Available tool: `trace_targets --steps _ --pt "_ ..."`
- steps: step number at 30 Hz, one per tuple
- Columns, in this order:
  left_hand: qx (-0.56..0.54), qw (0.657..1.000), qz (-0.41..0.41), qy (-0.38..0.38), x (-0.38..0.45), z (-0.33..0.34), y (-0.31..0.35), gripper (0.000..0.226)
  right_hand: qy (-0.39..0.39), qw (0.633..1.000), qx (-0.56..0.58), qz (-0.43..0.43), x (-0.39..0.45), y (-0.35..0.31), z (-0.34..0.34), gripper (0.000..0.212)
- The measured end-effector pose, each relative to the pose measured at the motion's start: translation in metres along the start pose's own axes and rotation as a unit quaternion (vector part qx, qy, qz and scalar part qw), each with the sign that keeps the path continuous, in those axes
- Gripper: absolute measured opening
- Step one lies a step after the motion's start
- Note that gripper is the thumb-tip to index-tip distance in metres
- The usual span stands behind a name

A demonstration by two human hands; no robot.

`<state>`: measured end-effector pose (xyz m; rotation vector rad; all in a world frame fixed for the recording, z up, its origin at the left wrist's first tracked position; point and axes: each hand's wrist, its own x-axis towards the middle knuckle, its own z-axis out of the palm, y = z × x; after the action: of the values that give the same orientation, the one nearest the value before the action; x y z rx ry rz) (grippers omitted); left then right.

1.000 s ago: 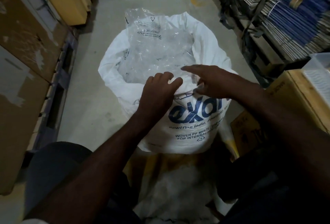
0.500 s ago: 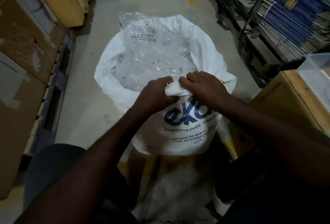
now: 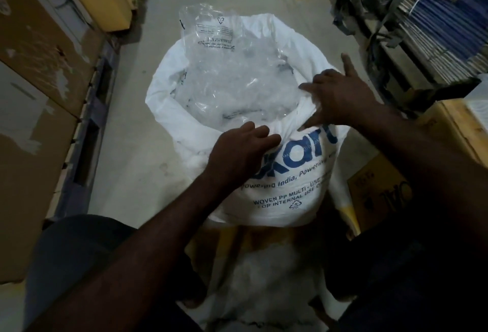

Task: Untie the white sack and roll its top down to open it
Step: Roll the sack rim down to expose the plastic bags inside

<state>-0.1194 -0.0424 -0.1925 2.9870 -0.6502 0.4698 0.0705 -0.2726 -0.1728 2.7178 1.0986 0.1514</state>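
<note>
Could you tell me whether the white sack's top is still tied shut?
No, the white sack gapes open, showing clear plastic bags inside.

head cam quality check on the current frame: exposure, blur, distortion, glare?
Head view: dim and underexposed, forearms and the lower frame near black. The white sack is the brightest area, its print readable. The right hand shows motion blur at its spread fingers; the left hand is sharper. Soft glare on the clear plastic bags. Wide-angle bending curves the shelving and cartons at the edges.
</note>
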Motion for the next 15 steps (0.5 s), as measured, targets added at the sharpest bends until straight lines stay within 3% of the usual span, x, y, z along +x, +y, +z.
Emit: trace_targets --steps 3,4,6,8,11,15 --pt "0.04 0.998 -0.014 0.04 0.003 0.001 -0.027 0.033 0.122 0.991 -0.015 0.044 -0.01 -0.021 0.001 0.057" --pt "0.053 0.997 -0.023 0.051 0.003 0.0 -0.037 0.033 0.125 0.991 0.002 0.04 -0.018 -0.035 -0.005 0.042" --pt "0.07 0.994 -0.057 0.06 -0.001 -0.006 -0.058 0.033 0.092 0.994 0.032 0.043 -0.031 -0.068 -0.02 0.028" --pt "0.076 0.989 -0.112 0.055 -0.013 -0.015 -0.076 0.029 0.002 0.998 0.039 0.056 -0.043 -0.108 -0.044 0.017" --pt "0.064 0.977 -0.204 0.027 -0.038 -0.024 -0.1 0.023 -0.053 0.995 0.082 0.011 -0.05 -0.166 -0.047 0.016" --pt "0.019 0.96 -0.28 -0.019 -0.065 -0.032 -0.122 0.064 0.002 0.994 0.052 -0.093 -0.048 -0.206 -0.037 0.036"
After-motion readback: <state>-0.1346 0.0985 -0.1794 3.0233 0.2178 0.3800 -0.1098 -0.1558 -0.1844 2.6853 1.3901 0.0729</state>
